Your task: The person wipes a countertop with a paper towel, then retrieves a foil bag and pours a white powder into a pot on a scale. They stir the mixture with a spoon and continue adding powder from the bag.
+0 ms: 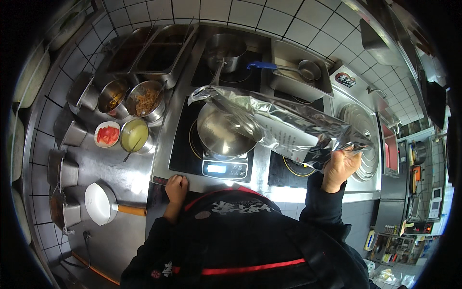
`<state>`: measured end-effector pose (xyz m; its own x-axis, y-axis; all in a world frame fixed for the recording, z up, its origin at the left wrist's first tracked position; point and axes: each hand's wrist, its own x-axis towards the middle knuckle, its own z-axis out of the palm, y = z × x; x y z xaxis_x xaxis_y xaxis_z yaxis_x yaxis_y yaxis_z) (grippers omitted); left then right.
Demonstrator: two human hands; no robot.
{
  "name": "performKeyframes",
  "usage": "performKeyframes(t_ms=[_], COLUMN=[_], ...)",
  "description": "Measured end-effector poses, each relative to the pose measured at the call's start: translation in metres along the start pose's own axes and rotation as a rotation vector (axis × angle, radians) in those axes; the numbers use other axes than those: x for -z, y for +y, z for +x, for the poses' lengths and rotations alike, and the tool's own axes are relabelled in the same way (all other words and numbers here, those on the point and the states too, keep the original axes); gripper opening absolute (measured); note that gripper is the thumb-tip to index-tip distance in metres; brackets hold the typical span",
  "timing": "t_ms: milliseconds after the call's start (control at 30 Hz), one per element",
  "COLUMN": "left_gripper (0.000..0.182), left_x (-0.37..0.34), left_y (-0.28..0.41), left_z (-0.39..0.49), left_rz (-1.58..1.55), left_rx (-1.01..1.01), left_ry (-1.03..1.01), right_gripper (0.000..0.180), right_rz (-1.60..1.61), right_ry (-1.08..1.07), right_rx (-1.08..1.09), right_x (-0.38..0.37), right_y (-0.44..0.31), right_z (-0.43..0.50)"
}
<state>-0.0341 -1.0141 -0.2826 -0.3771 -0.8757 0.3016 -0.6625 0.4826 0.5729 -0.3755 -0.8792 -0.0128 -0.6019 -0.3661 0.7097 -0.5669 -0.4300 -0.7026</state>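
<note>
My right hand (341, 168) grips the bottom end of a large silver foil bag (278, 123), which bears a printed label. The bag slants leftward, its far end above a round metal bowl (220, 135). Pale powder or grains lie in the bowl, which rests on a digital kitchen scale (225, 168) with a lit display. The scale sits on a black induction hob. My left hand (177, 188) rests with curled fingers at the counter's front edge, left of the scale; nothing shows in it.
Behind the bowl stands a steel saucepan (225, 54). A blue-handled ladle (309, 69) lies across a steel tray (301, 86). Leftward are steel pots with food, a dish of red slices (107, 134), a pot of yellowish liquid (134, 135) and a white pan (100, 204). Stacked round lids (362, 144) lie rightward.
</note>
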Motion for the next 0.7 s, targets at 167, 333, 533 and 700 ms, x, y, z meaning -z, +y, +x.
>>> performKeyframes(t_ms=[167, 333, 533, 700], left_gripper=[0.026, 0.025, 0.025, 0.024], left_x=[0.000, -0.002, -0.001, -0.001], left_y=[0.000, -0.001, -0.001, 0.001], left_z=[0.000, 0.000, 0.000, 0.001], left_rz=[0.005, -0.005, 0.000, 0.002], left_rx=[-0.024, -0.026, -0.029, -0.013], left_ry=[0.021, 0.037, 0.037, 0.033], right_gripper=[0.041, 0.029, 0.022, 0.019], right_rz=[0.120, -0.067, -0.033, -0.106], right_ry=[0.015, 0.049, 0.146, 0.137], right_rx=[-0.042, 0.023, -0.042, 0.074], right_x=[-0.004, -0.009, -0.010, -0.014], right_y=[-0.005, -0.007, -0.015, -0.018], right_z=[0.007, 0.013, 0.026, 0.036])
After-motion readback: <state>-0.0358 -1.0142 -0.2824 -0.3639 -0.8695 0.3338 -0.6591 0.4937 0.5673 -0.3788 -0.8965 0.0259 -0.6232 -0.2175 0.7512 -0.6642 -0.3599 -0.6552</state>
